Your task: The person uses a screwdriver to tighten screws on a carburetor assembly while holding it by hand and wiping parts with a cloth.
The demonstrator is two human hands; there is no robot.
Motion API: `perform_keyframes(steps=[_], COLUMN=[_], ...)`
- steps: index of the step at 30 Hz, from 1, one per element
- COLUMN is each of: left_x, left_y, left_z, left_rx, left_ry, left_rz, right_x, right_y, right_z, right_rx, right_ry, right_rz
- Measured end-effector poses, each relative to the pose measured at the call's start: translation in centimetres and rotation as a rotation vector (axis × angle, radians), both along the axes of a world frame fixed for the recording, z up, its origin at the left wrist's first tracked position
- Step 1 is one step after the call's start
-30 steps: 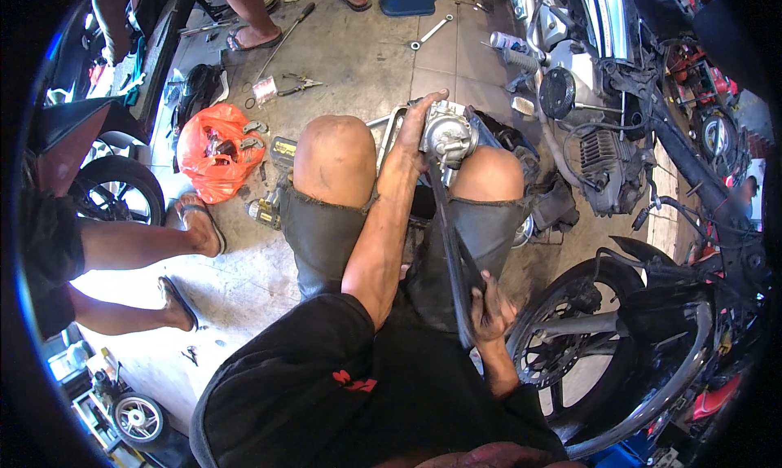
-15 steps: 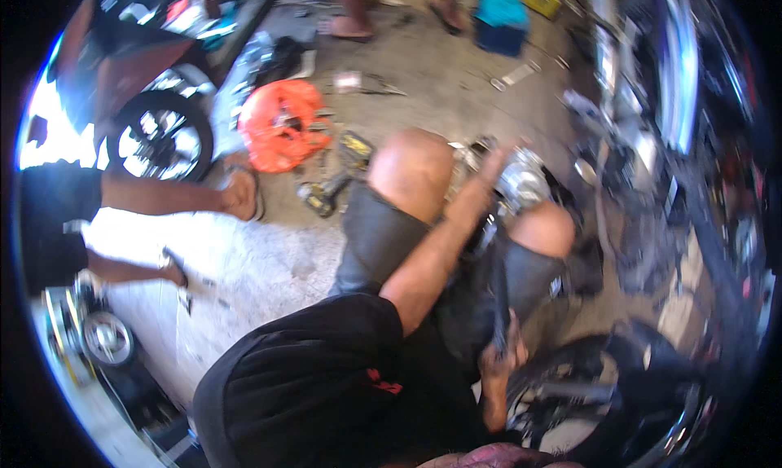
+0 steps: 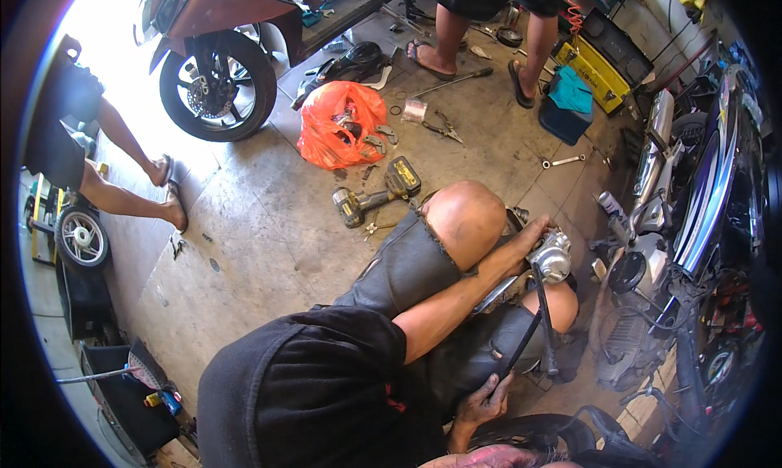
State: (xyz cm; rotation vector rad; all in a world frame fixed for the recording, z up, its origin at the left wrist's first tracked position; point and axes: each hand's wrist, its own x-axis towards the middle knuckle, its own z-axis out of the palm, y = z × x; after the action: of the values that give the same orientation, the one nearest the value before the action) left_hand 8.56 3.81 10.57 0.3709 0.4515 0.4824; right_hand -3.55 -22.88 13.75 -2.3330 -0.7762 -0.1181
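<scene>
I squat on the concrete floor with a silver metal engine part (image 3: 552, 258) between my knees. My left hand (image 3: 521, 241) reaches past my left knee and grips the part on its left side. My right hand (image 3: 486, 399) sits low, close to my body, closed around the lower end of a long black tool handle (image 3: 521, 342). The handle runs up to the underside of the silver part. What the handle's tip meets is hidden behind the part.
A yellow-and-black cordless drill (image 3: 379, 193) lies just beyond my knee, with an orange plastic bag (image 3: 340, 124) of tools behind it. A stripped motorcycle (image 3: 692, 224) stands close on the right. Another motorcycle's front wheel (image 3: 216, 85) is top left. Other people's legs (image 3: 481, 28) stand nearby, and more legs (image 3: 122, 171) at left.
The view has swung, so the floor, drill and orange bag now fill more of the picture. Both hands stay on the silver part and the black handle.
</scene>
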Motion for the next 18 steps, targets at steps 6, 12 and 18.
perform_keyframes(steps=[6, 12, 18], left_x=[0.7, -0.4, -1.0], left_y=[0.5, 1.1, 0.6], left_z=[-2.1, -2.4, 0.1], left_rx=[0.169, 0.515, 0.579], left_ry=[-0.239, 0.127, 0.144], left_rz=[-0.046, 0.154, 0.079], right_x=[-0.1, -0.5, 0.5], right_y=[0.6, 1.0, 0.5], right_z=[0.3, 1.3, -0.4], right_rx=[0.079, 0.02, 0.091], right_ry=[0.01, 0.126, -0.031], right_rz=[-0.013, -0.036, 0.045])
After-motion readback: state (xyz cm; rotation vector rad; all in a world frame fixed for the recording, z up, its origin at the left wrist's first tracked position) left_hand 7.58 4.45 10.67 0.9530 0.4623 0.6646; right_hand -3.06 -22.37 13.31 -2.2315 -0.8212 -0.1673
